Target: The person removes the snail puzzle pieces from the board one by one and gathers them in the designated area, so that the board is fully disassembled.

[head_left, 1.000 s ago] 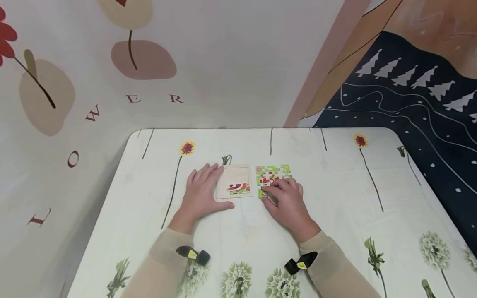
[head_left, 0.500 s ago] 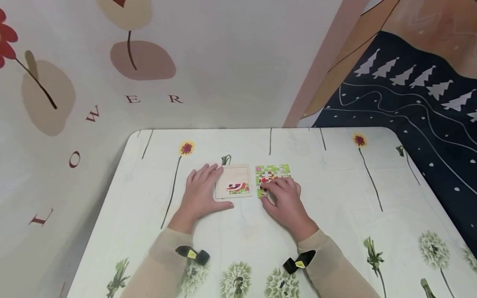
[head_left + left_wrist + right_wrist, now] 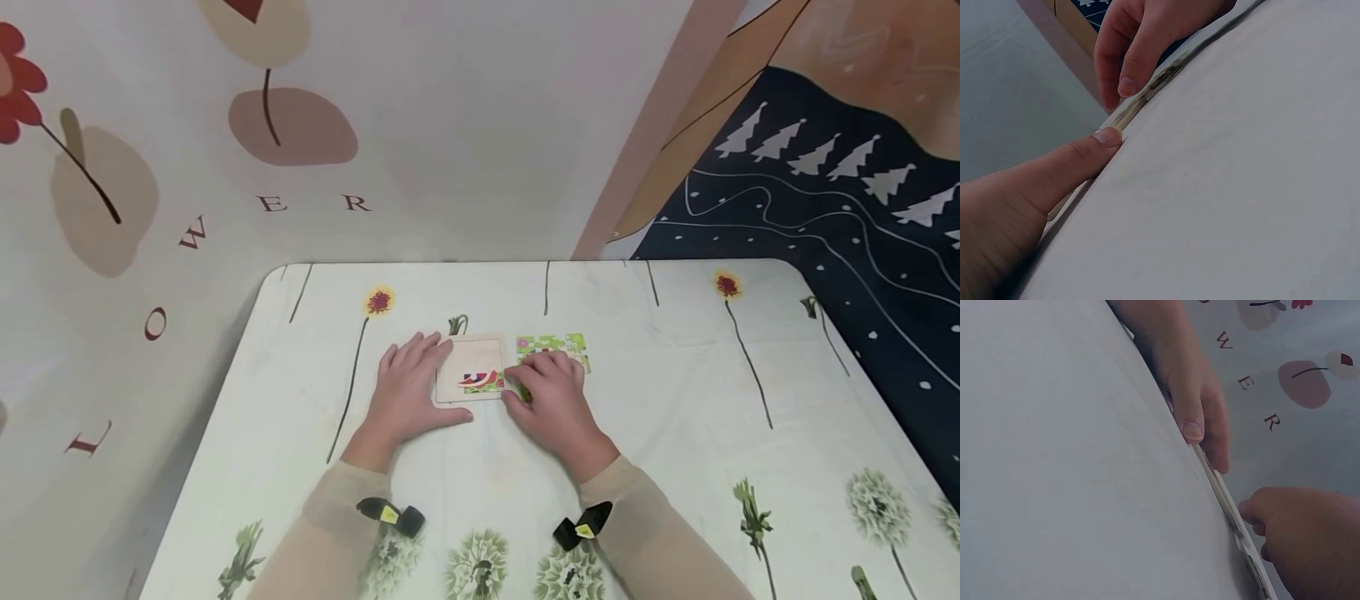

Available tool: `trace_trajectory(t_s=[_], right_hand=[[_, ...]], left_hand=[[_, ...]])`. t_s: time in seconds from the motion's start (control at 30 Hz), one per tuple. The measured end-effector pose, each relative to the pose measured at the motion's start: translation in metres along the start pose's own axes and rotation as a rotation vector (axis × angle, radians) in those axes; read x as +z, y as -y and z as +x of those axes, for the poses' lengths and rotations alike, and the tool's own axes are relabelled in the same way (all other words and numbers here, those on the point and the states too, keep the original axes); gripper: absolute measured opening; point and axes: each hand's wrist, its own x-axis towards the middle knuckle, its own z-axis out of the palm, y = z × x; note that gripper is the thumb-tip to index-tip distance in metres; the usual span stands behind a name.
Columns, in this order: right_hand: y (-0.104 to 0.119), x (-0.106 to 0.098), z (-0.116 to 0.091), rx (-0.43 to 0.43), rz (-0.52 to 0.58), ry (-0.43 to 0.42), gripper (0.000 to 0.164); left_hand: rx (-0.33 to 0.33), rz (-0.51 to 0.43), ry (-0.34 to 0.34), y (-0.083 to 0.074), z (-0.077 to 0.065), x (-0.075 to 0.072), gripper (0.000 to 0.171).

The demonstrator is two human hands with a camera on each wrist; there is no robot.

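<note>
A square wooden puzzle tray (image 3: pixel 468 354) lies on the table, with a few red, white and green pieces (image 3: pixel 482 382) in its lower right corner. My left hand (image 3: pixel 408 383) is spread against the tray's left side, fingers along its upper left and thumb at its front edge. At the tray's right edge is my right hand (image 3: pixel 551 400), thumb and index finger bent toward each other around a green puzzle piece (image 3: pixel 526 392), mostly hidden by the hand. Behind it lie joined green puzzle pieces (image 3: pixel 562 342), partly covered by the knuckles.
A white cloth with printed flowers covers the table (image 3: pixel 675 400). A pale wall hanging (image 3: pixel 450 150) with letters rises behind its far edge, and a dark hanging with white trees (image 3: pixel 817 192) is at the right. Each wrist carries a black strap camera (image 3: pixel 583 527).
My right hand has moved left from the loose pieces to the tray's right edge, keeping its bent-finger pose. The left hand and the tray stay in place.
</note>
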Motion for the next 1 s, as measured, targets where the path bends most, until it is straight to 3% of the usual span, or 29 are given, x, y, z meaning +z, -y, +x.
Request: trace_trajectory(t_s=[0.3,0.6,1.0], right_hand=[[0.021,0.013,0.012,0.019,-0.017,0.139,0.043],[0.032,0.017,0.021,0.054,-0.056,0.148,0.029],[0.036,0.02,0.021,0.151,0.022,0.164,0.021]], left_hand=[[-0.003,0.028,0.019,0.001,-0.002,0.001,0.118],[0.009,0.026,0.006,0.002,0.001,0.001,0.117],[0.01,0.019,0.0,0.004,0.001,0.002,0.117]])
